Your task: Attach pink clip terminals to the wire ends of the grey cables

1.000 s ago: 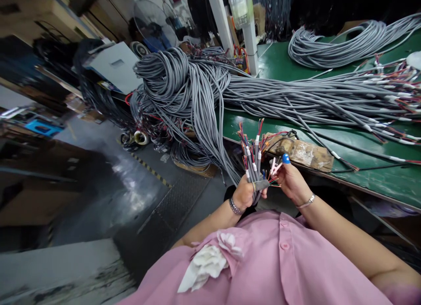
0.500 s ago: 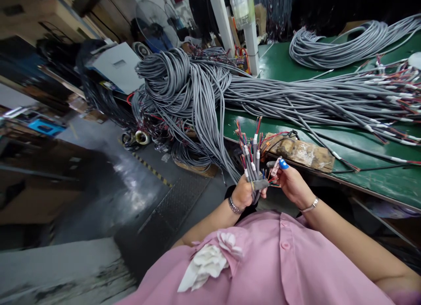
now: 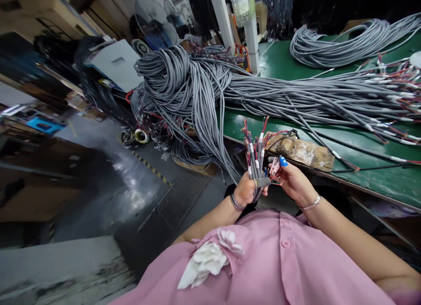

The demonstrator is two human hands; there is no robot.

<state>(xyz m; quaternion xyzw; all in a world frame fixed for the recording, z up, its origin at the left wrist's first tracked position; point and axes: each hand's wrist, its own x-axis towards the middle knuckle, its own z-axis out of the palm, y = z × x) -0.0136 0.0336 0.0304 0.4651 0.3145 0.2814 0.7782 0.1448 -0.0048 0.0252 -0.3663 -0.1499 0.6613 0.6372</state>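
My left hand is wrapped round a bundle of grey multi-core cables. Their ends point up, with white sleeves and thin coloured wires fanning out. A grey cover sits on the left thumb, lying across the cables. From beside that thumb, the loose coloured wires of one cable stick out to the right. Close to these wires is my right hand, fingers pinched together, blue tape on the thumb. A pinkish strip shows at its fingertips; whether it is a finger wrap or a held piece I cannot tell.
A green workbench carries a long heap of grey cables and a coiled bundle. At its near edge lies a worn, tape-covered block. More cables hang off the bench's left end. A white post stands behind.
Both hands and the cable bundle have shifted slightly to the right. The right fingertips are a little closer to the loose wires by the left thumb.
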